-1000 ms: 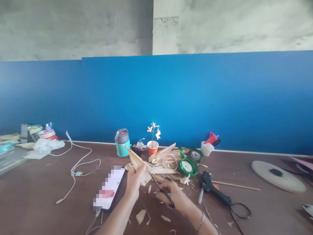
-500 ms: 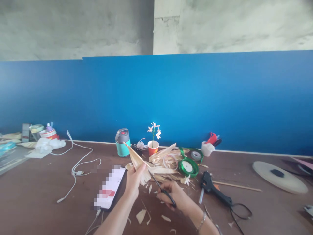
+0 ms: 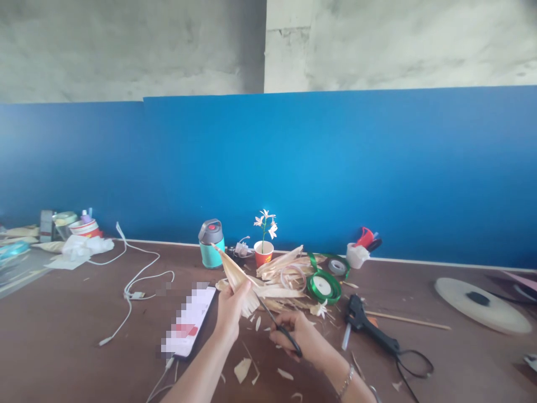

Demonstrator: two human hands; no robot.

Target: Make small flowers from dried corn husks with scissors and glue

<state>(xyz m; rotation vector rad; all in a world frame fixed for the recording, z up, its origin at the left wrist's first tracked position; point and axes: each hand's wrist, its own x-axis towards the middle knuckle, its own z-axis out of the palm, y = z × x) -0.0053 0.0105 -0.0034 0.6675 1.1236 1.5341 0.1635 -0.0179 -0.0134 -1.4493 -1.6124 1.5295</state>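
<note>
A pale, dry husk piece (image 3: 235,275) is pinched in my left hand (image 3: 230,308), its pointed end up and its lower edge cut into strips. My right hand (image 3: 296,334) is closed round the dark handles of a pair of scissors (image 3: 269,312). The blades point up and left, with their tip at the husk's lower right edge. Small cut scraps (image 3: 242,370) lie on the table below the hands. Behind them is a pile of husks (image 3: 285,264), beside a green ribbon roll (image 3: 332,288) and a small white flower (image 3: 319,308).
A phone (image 3: 191,324) lies left of my left hand. Behind stand a teal flask (image 3: 211,253) and a red cup (image 3: 263,258) with a flower stem. To the right are a black glue gun (image 3: 371,326), a stick (image 3: 413,321) and a round disc (image 3: 457,296). White cables (image 3: 130,280) lie left.
The view has shifted very slightly. The scissors' tip sits a little lower and further right against the husk; both hands keep their grip.
</note>
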